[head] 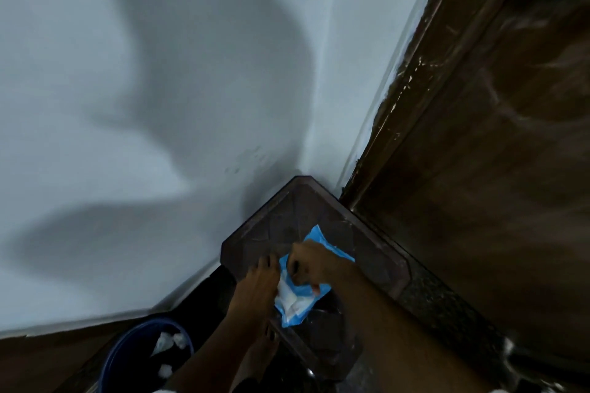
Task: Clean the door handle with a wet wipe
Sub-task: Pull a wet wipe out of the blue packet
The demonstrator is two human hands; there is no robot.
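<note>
A blue wet wipe pack with a white centre lies on a dark brown plastic stool in the room's corner. My left hand presses on the pack's left edge and holds it down. My right hand rests on top of the pack, its fingers pinched at the opening, where a bit of white wipe shows. The dark wooden door stands at the right. A blurred metal piece shows at its lower right edge; I cannot tell whether it is the handle.
A blue bucket holding crumpled white wipes stands on the floor at the lower left of the stool. White walls meet in the corner behind the stool. The door frame runs diagonally beside the stool.
</note>
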